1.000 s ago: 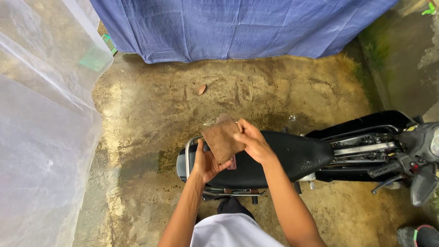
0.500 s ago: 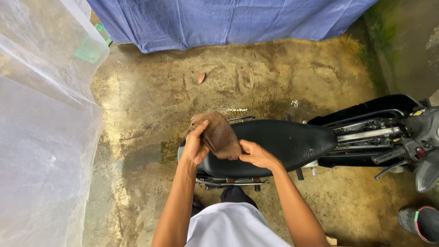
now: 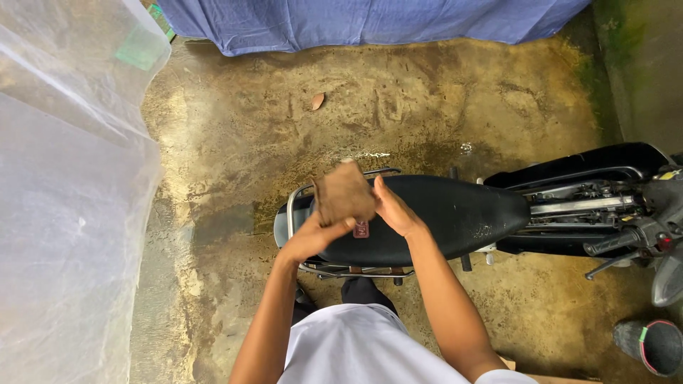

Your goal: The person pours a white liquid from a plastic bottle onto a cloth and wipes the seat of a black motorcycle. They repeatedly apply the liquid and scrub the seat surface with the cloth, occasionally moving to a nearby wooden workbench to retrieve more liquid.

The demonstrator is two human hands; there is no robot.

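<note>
A brown rag (image 3: pixel 344 193) is held up over the rear of a black motorcycle seat (image 3: pixel 455 213). My left hand (image 3: pixel 313 235) grips the rag from below, thumb across its lower edge. My right hand (image 3: pixel 393 210) holds the rag's right side, fingers pressed against it. Both hands hover just above the back end of the seat, near the chrome rear rack (image 3: pixel 297 206). A small red label (image 3: pixel 361 229) shows on the seat under the rag.
The motorcycle (image 3: pixel 590 206) lies across the view, handlebar end to the right. A clear plastic sheet (image 3: pixel 64 213) hangs at left. A blue tarp (image 3: pixel 370 21) covers the far side. A dry leaf (image 3: pixel 317 101) lies on the stained concrete floor. A dark shoe (image 3: pixel 653 345) is at bottom right.
The rag has gone from my left hand alone to both hands. My right hand lifted off the seat and came up to the rag.
</note>
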